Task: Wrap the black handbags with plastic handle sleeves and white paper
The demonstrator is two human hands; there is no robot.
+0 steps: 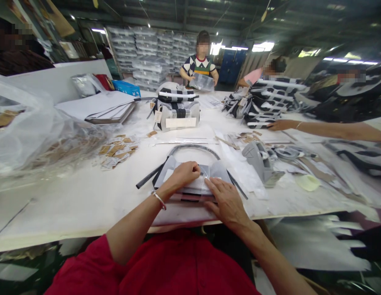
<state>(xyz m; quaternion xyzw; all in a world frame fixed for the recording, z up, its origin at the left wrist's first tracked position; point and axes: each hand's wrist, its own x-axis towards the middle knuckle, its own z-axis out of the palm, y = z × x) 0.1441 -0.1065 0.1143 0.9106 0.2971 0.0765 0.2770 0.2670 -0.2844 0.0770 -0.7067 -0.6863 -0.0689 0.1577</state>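
In front of me on the table lies a handbag (190, 189) covered in pale wrapping, its handle (195, 146) arching up behind it in a dark wrapped loop. Dark wrapped strap ends (147, 178) stick out at its sides. My left hand (185, 174) is closed in a pinch over the middle of the bag; whatever its fingertips grip is hidden. Shiny clear film (205, 170) shows just to the right of those fingertips. My right hand (225, 198) rests on the bag's right front with fingers stretched out and thumb apart.
A tape dispenser (259, 162) stands at the right. Brown tags (118, 148) lie scattered on the left near clear plastic sheeting (39, 123). Wrapped bags (178, 108) sit farther back, more are stacked (270, 98) at right. A co-worker's arm (328, 130) reaches in there; another person (202, 67) stands opposite.
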